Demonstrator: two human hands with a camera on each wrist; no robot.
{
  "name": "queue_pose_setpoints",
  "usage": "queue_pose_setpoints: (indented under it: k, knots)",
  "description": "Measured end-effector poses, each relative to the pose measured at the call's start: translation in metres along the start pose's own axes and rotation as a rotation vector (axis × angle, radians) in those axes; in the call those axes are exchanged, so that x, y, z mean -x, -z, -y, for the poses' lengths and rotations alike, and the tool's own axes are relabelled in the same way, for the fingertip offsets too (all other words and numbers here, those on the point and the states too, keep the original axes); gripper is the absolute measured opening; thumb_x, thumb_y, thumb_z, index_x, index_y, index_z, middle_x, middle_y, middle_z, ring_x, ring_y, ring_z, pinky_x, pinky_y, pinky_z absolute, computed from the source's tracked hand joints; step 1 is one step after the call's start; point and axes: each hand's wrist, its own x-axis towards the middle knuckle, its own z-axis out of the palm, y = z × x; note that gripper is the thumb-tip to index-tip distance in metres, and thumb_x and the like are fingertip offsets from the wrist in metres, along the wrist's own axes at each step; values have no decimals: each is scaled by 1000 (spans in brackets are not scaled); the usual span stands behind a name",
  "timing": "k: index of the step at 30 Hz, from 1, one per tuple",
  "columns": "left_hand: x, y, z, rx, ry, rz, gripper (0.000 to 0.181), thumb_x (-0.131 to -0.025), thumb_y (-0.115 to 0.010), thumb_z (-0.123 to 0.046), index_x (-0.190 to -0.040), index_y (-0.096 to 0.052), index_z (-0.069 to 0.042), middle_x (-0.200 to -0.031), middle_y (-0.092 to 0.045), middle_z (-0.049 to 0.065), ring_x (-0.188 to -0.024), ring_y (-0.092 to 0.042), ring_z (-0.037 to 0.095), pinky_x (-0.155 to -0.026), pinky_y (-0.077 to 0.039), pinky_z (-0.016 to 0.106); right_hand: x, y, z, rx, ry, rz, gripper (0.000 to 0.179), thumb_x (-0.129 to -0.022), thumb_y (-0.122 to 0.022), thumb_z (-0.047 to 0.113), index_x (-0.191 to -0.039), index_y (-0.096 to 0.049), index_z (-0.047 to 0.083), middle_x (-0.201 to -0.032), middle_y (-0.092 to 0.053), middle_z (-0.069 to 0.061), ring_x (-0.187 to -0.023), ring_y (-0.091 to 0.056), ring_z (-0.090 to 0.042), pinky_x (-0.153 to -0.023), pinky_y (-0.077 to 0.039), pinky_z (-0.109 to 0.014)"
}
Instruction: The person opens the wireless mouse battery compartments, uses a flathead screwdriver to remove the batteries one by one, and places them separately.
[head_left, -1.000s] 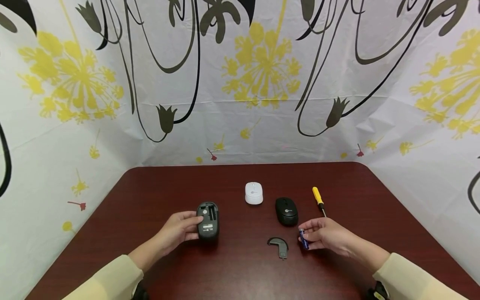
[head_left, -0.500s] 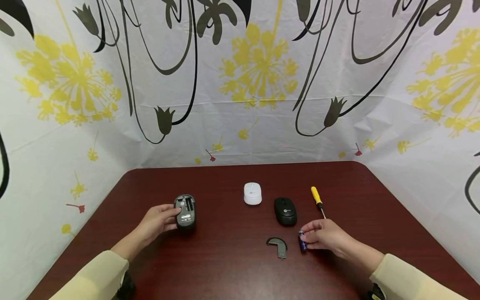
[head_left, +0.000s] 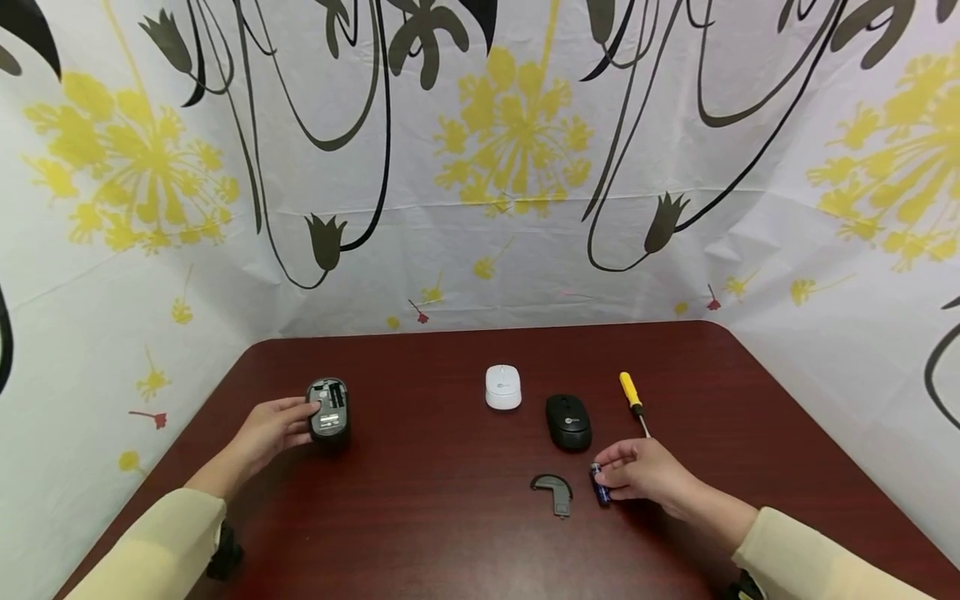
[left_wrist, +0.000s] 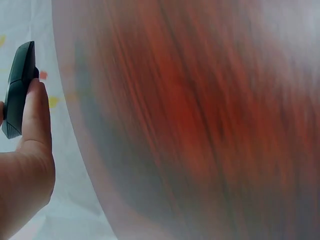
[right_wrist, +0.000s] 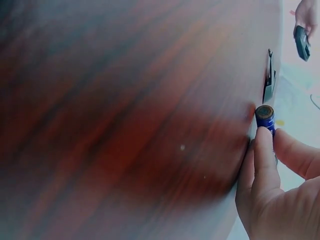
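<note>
My left hand [head_left: 272,432] grips a dark computer mouse [head_left: 330,423] by its side, underside turned up, at the left of the table. Its battery compartment is uncovered, showing a slot near the top. In the left wrist view the mouse [left_wrist: 21,90] appears edge-on between thumb and fingers. My right hand [head_left: 647,475] pinches a blue battery [head_left: 601,487] between thumb and fingertips, low over the right side of the table. The right wrist view shows one end of the battery [right_wrist: 265,113]. Left of it lies a grey, hook-shaped battery cover [head_left: 557,493].
A black mouse [head_left: 569,423] stands behind the battery cover, and a white mouse [head_left: 503,387] sits farther back. A screwdriver [head_left: 631,392] with a yellow handle lies behind my right hand. The dark red table [head_left: 420,533] ends at a patterned cloth [head_left: 517,267].
My left hand has carried the upturned mouse leftward across the table. My right hand stays nearly in place, with the battery slightly tilted and lower.
</note>
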Motion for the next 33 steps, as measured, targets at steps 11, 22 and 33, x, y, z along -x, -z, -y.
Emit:
queue_pose_setpoints:
  k: [11,22,33]
  knots:
    - [-6,30,4,-59,20,-63,65,-97,-61,-21,-139,-31,18,-94,-62,-5,-84,-62,4,-75,-57,27,-1,-5,2,120,0,-73,19,-85,-70,-3,-101,-63,-11,-84,-63,-11,-77,-64,-20,-70,-59,-38]
    - [-9,43,11,-193,60,-82,72,-96,-63,-28,-142,-29,16,-107,-60,1,-86,-58,4,-74,-57,27,0,-9,4,154,-15,-131,15,-83,-71,-6,-97,-65,-9,-82,-63,-11,-75,-65,-21,-67,-59,-39]
    - [-12,48,16,-238,96,-71,73,-96,-63,-30,-142,-31,15,-115,-60,6,-89,-59,6,-76,-57,28,0,-10,3,152,-23,-140,17,-83,-72,-4,-98,-65,-9,-82,-64,-10,-75,-65,-20,-68,-59,-38]
